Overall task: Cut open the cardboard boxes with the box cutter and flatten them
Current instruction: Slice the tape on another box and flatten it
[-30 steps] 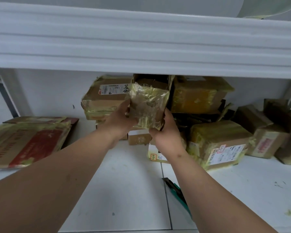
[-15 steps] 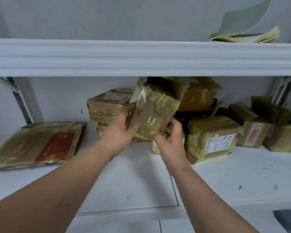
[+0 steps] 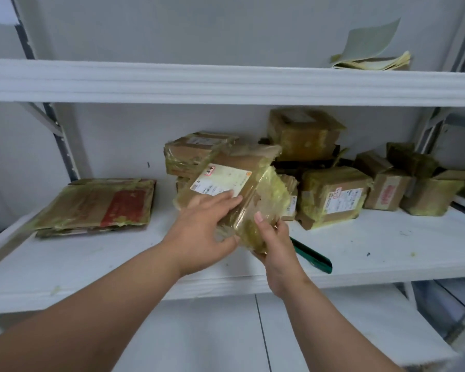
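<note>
My left hand [image 3: 204, 232] and right hand [image 3: 275, 245] grip the taped box [image 3: 234, 194]; glossy tape could let it slip onto the box cutter [image 3: 313, 255].

White metal shelving [image 3: 226, 280] under the hands, upper shelf board [image 3: 226, 81] above them, plain grey-white wall [image 3: 172, 30] beyond, curled paper stack [image 3: 373, 59] upper right, soft even light.

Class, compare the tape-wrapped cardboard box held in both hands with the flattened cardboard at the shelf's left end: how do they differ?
The tape-wrapped cardboard box keeps its full shape; the flattened cardboard is collapsed. The box is tilted, held in the hands; the flattened cardboard lies on the white shelf. Both carry yellowish tape.
</note>
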The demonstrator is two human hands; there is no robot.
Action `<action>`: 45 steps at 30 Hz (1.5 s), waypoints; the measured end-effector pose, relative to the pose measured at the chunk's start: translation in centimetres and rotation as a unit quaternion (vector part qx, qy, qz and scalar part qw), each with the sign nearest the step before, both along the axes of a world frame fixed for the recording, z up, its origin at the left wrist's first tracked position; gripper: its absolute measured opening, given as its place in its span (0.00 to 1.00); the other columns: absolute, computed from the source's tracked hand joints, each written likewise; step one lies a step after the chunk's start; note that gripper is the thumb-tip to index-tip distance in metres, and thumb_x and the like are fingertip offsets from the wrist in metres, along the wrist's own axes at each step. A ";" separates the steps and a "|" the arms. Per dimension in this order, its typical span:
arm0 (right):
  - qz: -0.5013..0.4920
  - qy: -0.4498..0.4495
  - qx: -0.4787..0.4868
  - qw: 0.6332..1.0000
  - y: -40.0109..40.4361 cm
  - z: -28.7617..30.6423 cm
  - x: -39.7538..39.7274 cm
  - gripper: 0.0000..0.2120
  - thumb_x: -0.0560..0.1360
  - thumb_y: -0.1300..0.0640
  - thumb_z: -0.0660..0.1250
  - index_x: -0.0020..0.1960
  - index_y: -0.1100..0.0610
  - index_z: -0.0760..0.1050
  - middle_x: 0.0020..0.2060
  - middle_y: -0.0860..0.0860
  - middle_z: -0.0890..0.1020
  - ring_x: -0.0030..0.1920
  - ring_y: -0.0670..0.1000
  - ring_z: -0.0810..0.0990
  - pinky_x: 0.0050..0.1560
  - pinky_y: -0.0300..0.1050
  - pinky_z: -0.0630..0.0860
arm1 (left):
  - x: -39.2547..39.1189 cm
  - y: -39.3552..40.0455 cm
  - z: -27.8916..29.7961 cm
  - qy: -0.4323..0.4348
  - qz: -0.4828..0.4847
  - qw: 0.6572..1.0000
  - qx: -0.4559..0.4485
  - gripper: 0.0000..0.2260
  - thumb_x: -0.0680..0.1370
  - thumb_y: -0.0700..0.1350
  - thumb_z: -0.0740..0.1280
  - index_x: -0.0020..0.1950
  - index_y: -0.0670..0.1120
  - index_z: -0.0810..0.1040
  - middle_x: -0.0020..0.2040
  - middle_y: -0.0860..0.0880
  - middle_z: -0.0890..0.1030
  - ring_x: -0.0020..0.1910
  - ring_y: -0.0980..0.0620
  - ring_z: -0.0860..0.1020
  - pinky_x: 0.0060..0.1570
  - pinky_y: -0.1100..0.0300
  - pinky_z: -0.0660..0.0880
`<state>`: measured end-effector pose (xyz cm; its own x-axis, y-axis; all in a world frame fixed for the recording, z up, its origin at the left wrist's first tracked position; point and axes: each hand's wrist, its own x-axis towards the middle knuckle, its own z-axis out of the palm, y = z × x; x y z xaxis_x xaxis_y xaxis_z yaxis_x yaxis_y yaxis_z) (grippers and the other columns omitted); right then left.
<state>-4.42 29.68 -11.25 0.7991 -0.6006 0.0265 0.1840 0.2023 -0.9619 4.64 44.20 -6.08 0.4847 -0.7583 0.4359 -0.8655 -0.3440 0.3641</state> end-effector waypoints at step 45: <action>0.071 0.388 -0.520 0.757 -16.9 -5.2 -3.7 0.19 0.74 0.65 0.60 0.63 0.56 0.62 0.47 0.52 0.76 0.43 0.56 0.75 0.41 0.47 0.73 | 4.2 -9.8 -3.9 0.048 0.184 0.930 0.316 0.38 0.67 0.78 0.48 0.75 0.64 0.58 0.77 0.55 0.62 0.75 0.48 0.61 0.72 0.48 0.60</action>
<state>-8.10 12.82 -16.43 0.8713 -0.4833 -0.0850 -0.4709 -0.7749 -0.4217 8.87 34.36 -9.98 0.7755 -0.6236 -0.0988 -0.6210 -0.7816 0.0585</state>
